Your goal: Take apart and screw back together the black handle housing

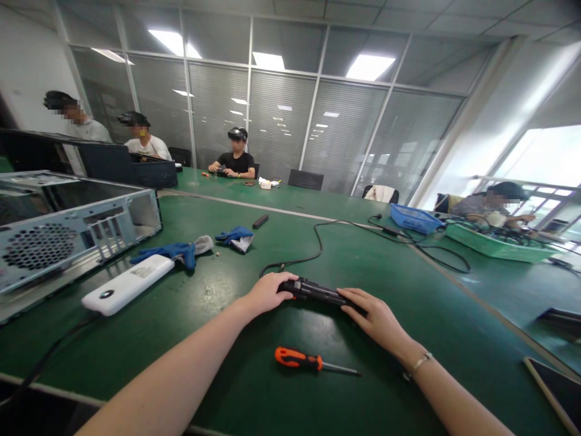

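Note:
A long, slim black device (320,292) lies lengthwise in front of me, its exact kind unclear. My left hand (269,292) is closed around its left end, thumb on the near side. At the right end, my right hand (370,309) grips it with fingers over the far side and thumb on the near side. A black cord (320,242) runs from near my left hand across the table. Nearer to me lies a screwdriver (297,358) with an orange and black handle, its shaft pointing right.
Blue gloves (175,251), a white power bank (129,284) with a cable and an open metal computer case (113,224) are at left. A small dark bar (260,221) lies ahead. Blue (415,218) and green baskets (494,242) stand right. Several people sit around the table.

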`<control>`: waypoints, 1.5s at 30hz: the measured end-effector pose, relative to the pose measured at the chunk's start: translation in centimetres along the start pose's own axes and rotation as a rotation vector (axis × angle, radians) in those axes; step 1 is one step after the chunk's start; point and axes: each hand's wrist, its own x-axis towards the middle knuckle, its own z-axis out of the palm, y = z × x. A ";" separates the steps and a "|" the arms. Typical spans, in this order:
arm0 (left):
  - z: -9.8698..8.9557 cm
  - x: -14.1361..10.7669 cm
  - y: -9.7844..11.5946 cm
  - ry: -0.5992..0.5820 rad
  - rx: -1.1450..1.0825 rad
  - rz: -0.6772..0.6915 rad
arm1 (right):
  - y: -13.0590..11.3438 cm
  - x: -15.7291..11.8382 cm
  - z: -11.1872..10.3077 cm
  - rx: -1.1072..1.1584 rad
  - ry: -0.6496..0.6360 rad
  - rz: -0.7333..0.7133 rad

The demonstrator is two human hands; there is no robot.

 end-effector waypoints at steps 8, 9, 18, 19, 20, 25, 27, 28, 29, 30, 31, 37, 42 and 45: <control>-0.3 -1.0 0.9 -0.035 -0.033 -0.023 | 1.1 0.0 0.1 0.136 -0.021 0.030; -0.4 -1.2 1.1 -0.040 -0.036 -0.020 | 0.9 -0.1 0.0 0.135 -0.010 0.037; -0.3 -1.3 1.3 -0.043 -0.058 0.025 | -9.1 0.1 -0.8 0.216 -0.234 -0.078; -0.2 -1.3 1.2 -0.041 -0.068 0.030 | -10.5 0.2 -0.7 0.208 -0.300 -0.103; -0.1 -1.3 1.1 -0.038 -0.078 0.038 | -11.6 0.3 -0.6 0.189 -0.360 -0.125; -0.1 -1.3 1.0 -0.025 -0.133 0.055 | -12.8 1.0 -0.9 0.178 -0.324 -0.194; -0.3 -1.4 1.2 -0.029 -0.128 0.042 | -11.6 1.4 -1.4 0.306 -0.043 -0.114; -0.4 -1.4 1.3 -0.031 -0.115 0.037 | -10.9 1.6 -1.6 0.386 0.126 -0.055; -0.4 -1.4 1.5 -0.035 -0.096 0.034 | -10.2 1.7 -1.7 0.458 0.287 -0.001; -0.5 -1.4 1.6 -0.038 -0.079 0.033 | -9.6 1.8 -1.8 0.512 0.423 0.036; -0.5 -1.4 1.7 -0.047 -0.065 0.033 | -9.1 1.8 -1.7 0.538 0.525 0.050; -0.1 -0.9 1.5 -0.064 -0.041 0.020 | -8.3 2.0 -0.4 0.415 0.710 -0.126; 0.2 -0.6 1.5 -0.069 -0.065 0.046 | -8.5 2.8 0.4 0.366 0.663 -0.237; 0.1 -0.6 1.6 -0.065 -0.056 0.054 | -8.5 3.2 0.4 0.319 0.613 -0.265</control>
